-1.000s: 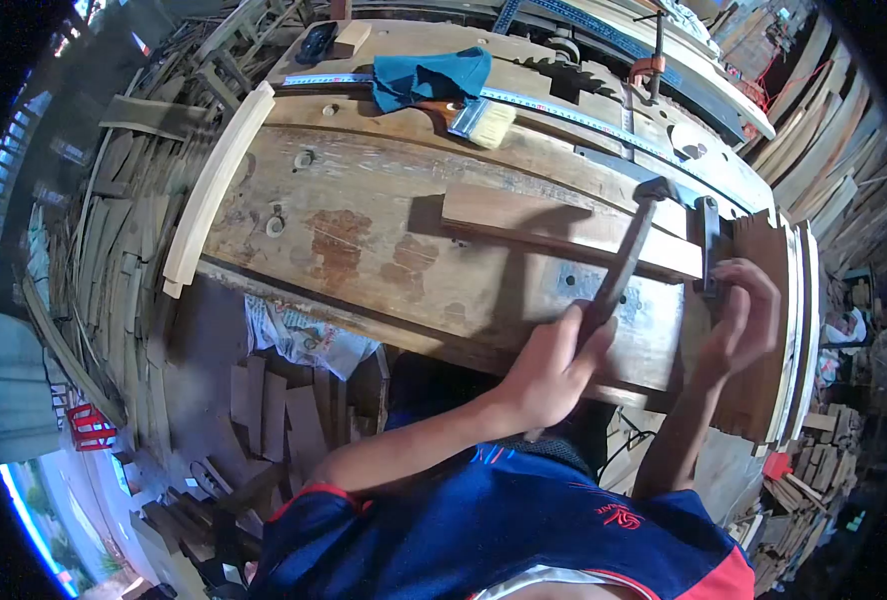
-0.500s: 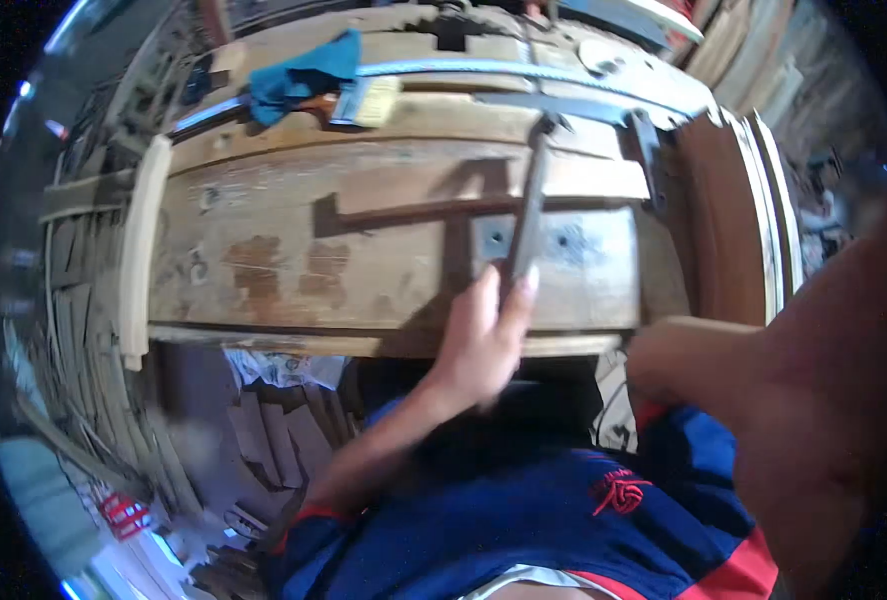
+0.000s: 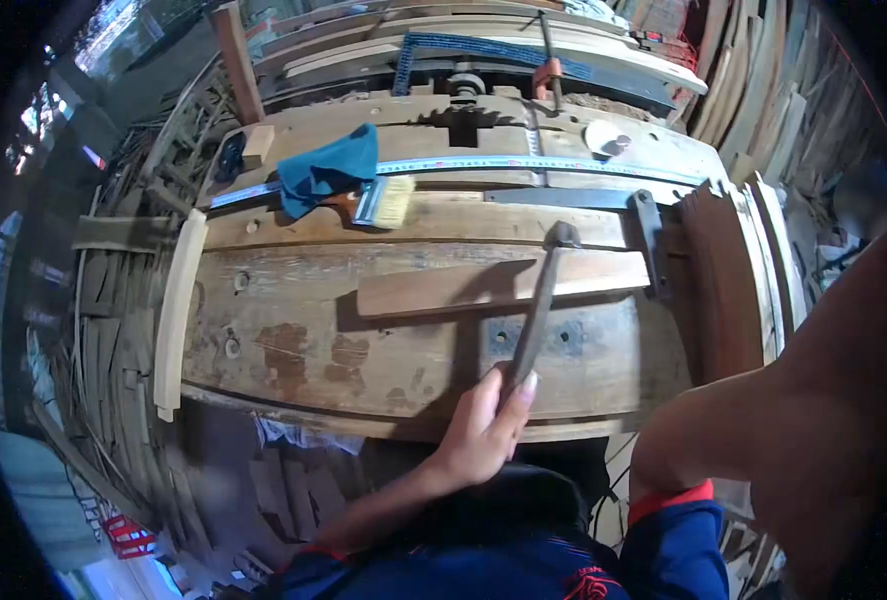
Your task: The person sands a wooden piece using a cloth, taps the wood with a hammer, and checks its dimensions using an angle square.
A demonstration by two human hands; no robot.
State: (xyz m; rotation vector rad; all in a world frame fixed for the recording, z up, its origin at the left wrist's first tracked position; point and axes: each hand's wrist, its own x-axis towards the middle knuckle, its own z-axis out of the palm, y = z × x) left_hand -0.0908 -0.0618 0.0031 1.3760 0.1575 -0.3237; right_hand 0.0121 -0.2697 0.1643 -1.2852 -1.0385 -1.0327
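Left grip (image 3: 482, 428) is wrapping one hammer (image 3: 541, 310); right grip I cannot tell. One board (image 3: 429, 292) is leaving room before the desk edge (image 3: 309, 417).

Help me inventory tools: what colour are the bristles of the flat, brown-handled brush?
Pale creamy yellow; the bristles show best in the head view.

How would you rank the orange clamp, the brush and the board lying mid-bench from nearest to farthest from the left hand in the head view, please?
1. Board: ahead of the left hand.
2. Brush: farther ahead, leftward.
3. Orange clamp: at the back.
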